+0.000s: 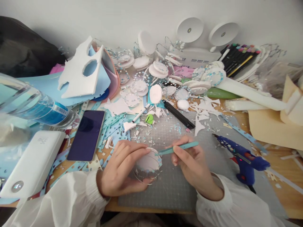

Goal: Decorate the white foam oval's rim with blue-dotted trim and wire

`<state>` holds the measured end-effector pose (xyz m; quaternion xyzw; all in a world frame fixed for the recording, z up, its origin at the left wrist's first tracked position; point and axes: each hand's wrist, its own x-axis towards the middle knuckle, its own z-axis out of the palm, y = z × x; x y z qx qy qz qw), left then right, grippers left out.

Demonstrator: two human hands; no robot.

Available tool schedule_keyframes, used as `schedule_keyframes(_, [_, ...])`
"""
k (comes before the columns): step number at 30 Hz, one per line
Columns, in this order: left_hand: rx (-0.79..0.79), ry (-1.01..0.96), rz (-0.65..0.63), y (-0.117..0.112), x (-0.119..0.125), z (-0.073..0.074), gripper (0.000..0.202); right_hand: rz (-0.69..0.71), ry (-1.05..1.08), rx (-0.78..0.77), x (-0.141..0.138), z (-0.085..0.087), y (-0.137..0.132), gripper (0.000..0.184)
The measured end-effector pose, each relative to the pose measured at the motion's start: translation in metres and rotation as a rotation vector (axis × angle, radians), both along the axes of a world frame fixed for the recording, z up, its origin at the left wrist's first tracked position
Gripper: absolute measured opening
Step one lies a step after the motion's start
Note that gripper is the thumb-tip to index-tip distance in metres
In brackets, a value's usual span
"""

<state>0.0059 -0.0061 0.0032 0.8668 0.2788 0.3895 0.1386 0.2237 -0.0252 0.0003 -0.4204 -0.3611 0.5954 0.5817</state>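
My left hand [125, 167] is closed around the edge of a round white foam disc [149, 162], tilted over the grey cutting mat [170, 192]. Thin wire and small pale-blue stars run round the disc's rim. In my right hand [193, 164] are teal tweezers [180, 147], held between thumb and fingers, with their tips at the upper right of the rim. Whether the tips grip a star is too small to tell. Beyond both hands lie a black utility knife [179, 115], a small green plastic piece [149, 119] and scattered foam scraps.
A blue hot glue gun [243, 157] with a lit red light lies at right. On the left are a phone [86, 135], a white power bank [33, 164] and a water bottle [35, 102]. Several decorated foam discs [158, 69] and marker pens [241, 60] crowd the back.
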Motion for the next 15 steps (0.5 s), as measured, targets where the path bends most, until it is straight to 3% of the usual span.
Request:
schedule_keyframes(5, [0.017, 0.011, -0.009, -0.0013, -0.0005, 0.001, 0.055, -0.042, -0.129, 0.145, 0.0021, -0.0055, -0.0046, 0.007])
schedule_keyframes(15, [-0.009, -0.002, -0.01, -0.0018, 0.0005, 0.0038, 0.056, -0.039, -0.09, 0.118, 0.0023, -0.0025, -0.0015, 0.004])
